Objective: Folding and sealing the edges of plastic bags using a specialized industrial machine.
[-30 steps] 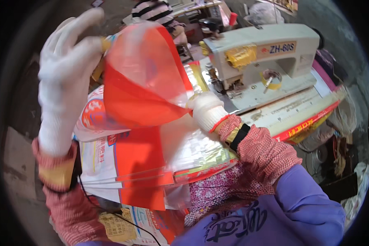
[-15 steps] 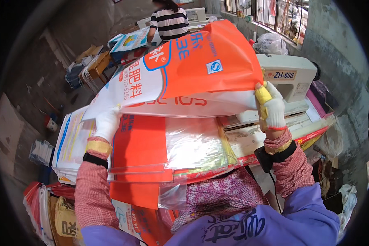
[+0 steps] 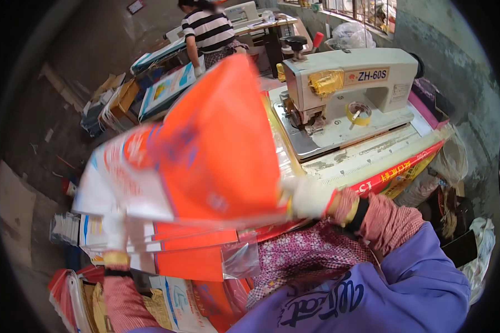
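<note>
A large orange and white plastic fertilizer bag (image 3: 222, 139) hangs in the air before me, blurred by motion. My left hand (image 3: 115, 230), in a white glove, grips its near left corner; the fingers are smeared and partly behind the bag. At the near right corner my right hand (image 3: 312, 197), in a white glove with yellow on the fingers, is closed on the bag's edge. Beneath it lies a stack of similar flat bags (image 3: 191, 260), with clear plastic edges showing.
A beige sewing machine (image 3: 353, 72) stands on the worktable to the right, with a tape roll (image 3: 358, 112) on its bed. Folded bags (image 3: 72, 288) lie at lower left. Farther off, a person (image 3: 208, 30) in a striped shirt is at another table.
Both hands have brought the bag down, leftward and nearer, away from the sewing machine, which shows fully now. The far person has shifted slightly in view.
</note>
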Available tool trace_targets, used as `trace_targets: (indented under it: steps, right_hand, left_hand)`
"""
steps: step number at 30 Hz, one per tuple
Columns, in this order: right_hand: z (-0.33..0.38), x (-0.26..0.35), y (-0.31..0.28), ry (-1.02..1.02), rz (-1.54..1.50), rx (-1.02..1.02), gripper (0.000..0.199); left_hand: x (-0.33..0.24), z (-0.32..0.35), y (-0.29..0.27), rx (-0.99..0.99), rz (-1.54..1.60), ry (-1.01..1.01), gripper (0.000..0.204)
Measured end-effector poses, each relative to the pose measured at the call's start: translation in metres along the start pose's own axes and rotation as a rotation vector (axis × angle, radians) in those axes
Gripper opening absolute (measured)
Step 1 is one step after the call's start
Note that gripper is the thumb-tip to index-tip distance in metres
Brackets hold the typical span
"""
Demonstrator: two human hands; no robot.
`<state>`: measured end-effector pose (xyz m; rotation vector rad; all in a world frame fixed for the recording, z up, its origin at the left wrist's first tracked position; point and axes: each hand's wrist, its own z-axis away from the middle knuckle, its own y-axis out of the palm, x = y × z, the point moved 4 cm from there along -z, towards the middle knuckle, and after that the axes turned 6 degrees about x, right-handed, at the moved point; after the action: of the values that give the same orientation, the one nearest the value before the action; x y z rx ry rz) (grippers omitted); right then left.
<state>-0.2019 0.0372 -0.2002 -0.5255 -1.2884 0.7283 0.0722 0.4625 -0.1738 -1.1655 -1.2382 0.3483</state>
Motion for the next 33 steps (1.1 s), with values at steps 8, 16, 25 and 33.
trace_targets:
  steps: [8, 16, 25, 33]
  right_hand:
    - [-0.012, 0.048, -0.067, -0.601, 0.126, -0.949, 0.032]
    - [-0.05, 0.054, -0.085, -0.712, 0.15, -0.706, 0.024]
    - [-0.02, -0.022, -0.047, -0.1, 0.6, 0.178, 0.06]
    - [-0.019, -0.034, -0.043, -0.199, -0.375, 0.239, 0.075]
  left_hand:
    - [0.067, 0.104, 0.098, 0.241, 0.049, -0.203, 0.013]
    - [0.07, 0.121, 0.097, 0.332, 0.077, -0.301, 0.018]
    - [0.052, 0.159, 0.154, -0.213, 1.416, -0.591, 0.032]
    - [-0.142, 0.277, 0.059, -0.299, 2.063, -0.73, 0.054]
